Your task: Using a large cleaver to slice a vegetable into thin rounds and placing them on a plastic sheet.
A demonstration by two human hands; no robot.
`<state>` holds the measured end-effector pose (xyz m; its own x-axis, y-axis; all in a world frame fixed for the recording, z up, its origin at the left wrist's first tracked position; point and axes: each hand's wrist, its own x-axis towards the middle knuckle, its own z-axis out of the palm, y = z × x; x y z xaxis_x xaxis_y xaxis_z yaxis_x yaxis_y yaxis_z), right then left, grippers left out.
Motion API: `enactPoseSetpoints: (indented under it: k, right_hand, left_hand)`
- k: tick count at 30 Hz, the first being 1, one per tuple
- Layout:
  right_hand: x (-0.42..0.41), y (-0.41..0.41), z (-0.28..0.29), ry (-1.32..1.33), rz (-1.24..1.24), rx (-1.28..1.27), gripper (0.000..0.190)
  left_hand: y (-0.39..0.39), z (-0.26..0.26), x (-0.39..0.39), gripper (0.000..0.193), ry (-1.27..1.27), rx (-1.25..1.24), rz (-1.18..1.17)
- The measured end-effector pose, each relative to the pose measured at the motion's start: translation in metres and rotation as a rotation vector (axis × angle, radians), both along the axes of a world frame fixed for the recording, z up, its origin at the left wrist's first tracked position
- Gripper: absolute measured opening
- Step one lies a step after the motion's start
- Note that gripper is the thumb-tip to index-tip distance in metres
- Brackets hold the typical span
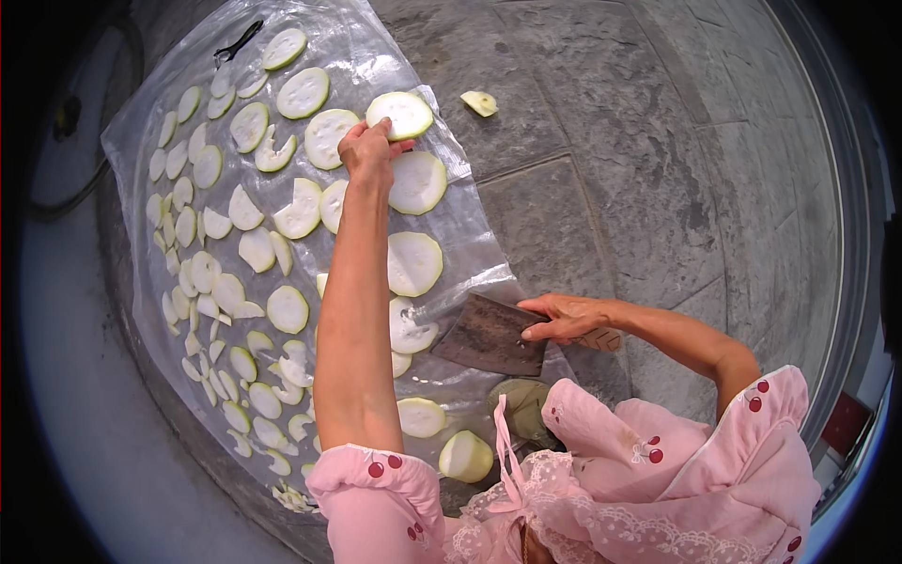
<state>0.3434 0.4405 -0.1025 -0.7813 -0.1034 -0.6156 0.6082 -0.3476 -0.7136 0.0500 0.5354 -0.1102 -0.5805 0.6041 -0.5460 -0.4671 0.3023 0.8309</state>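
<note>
My left hand point(372, 151) is stretched out over a translucent plastic sheet point(465, 233). Its thumb and fingers pinch the near edge of a round, pale gourd slice point(400, 113) with a green rim. Just below the hand lies another large round slice point(417, 183), and to its left is one more slice point(323, 139). My right hand point(569, 319) grips a cleaver point(496, 334) near the handle end. The wide, dark blade lies low over the sheet's edge, beside a partly hidden slice point(410, 328). Close to my body rests a thick cut chunk of gourd point(466, 457).
Several round, half and broken slices point(287, 309) cover the sheet's left side. A black peeler point(239, 44) lies at the far end. Off the sheet, a gourd end piece point(480, 103) sits on the stone paving point(634, 162). Small scraps point(290, 498) lie at the near left.
</note>
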Motion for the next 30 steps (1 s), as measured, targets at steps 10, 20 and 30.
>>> enactPoseSetpoints:
  k: [10, 20, 30]
  right_hand:
    - [-0.004, 0.0, 0.005, -0.024, 0.027, 0.03, 0.036]
    - [-0.002, 0.003, 0.012, -0.073, -0.029, -0.071, 0.033]
    - [-0.006, 0.002, 0.014, -0.134, -0.042, -0.115, 0.035]
  left_hand:
    - [0.043, 0.01, -0.029, 0.026, -0.19, 0.186, 0.088]
    - [0.045, 0.005, -0.052, 0.03, 0.066, 0.157, -0.115]
    - [-0.123, 0.04, -0.071, 0.028, 0.403, 0.039, -0.193]
